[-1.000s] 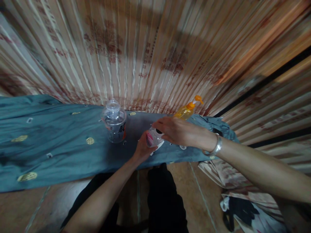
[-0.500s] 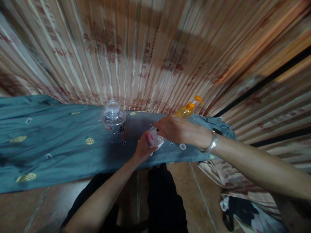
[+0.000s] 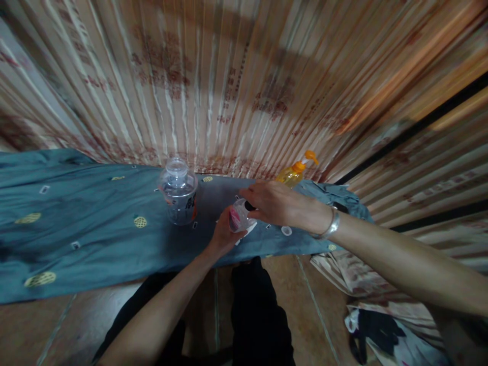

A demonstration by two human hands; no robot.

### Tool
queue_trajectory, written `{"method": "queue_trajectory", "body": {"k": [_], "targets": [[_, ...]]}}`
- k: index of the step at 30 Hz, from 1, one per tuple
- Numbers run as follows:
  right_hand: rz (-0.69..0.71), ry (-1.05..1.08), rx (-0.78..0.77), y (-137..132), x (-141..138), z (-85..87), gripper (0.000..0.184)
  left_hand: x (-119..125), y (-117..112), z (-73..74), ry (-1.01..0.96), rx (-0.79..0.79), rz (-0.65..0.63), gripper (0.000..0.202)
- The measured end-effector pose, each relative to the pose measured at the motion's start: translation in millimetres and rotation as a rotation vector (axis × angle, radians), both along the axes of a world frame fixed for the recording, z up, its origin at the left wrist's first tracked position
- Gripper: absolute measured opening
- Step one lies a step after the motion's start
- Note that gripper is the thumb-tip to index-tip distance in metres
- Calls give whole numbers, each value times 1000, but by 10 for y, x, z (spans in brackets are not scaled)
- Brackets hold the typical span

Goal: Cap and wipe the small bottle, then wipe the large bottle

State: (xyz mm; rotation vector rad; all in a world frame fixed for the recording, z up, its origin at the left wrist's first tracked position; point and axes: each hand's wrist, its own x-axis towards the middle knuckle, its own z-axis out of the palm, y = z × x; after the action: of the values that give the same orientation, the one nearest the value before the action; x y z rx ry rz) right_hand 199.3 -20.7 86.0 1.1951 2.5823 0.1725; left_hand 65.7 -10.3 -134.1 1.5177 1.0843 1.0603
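My left hand [image 3: 221, 237] is wrapped round a small clear plastic bottle [image 3: 239, 217] with a pink mark on its side. The bottle tilts with its top toward my right hand [image 3: 275, 203], whose thumb and fingers sit round a small black cap [image 3: 249, 206] at that end. Whether the cap is on the bottle or loose from it I cannot tell. A white piece [image 3: 249, 230] shows partly beneath the bottle. On the cloth to the right lies a small round whitish lid [image 3: 286, 231].
A large clear bottle [image 3: 180, 198] without a cap stands left of my hands. Behind my right hand is a yellow pump bottle [image 3: 291, 175] with an orange head. The green-blue cloth [image 3: 102, 218] covers a narrow surface against a pleated curtain [image 3: 213, 86].
My right thumb has dropped away from the fingers, so more of the black cap shows. The small bottle and my left hand have hardly moved.
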Motion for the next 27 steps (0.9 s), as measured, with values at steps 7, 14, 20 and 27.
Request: {"method": "queue_trajectory", "body": {"k": [7, 14, 20, 27], "targets": [[-51, -71, 14, 5, -20, -16, 30, 2, -2, -2, 28, 3, 4, 66], [10, -60, 8, -12, -13, -34, 26, -4, 1, -6, 43, 18, 8, 68], [67, -34, 64, -24, -41, -24, 28, -4, 4, -22, 41, 26, 18, 69], [-22, -80, 32, -37, -87, -8, 32, -4, 6, -16, 43, 27, 4, 67]]}}
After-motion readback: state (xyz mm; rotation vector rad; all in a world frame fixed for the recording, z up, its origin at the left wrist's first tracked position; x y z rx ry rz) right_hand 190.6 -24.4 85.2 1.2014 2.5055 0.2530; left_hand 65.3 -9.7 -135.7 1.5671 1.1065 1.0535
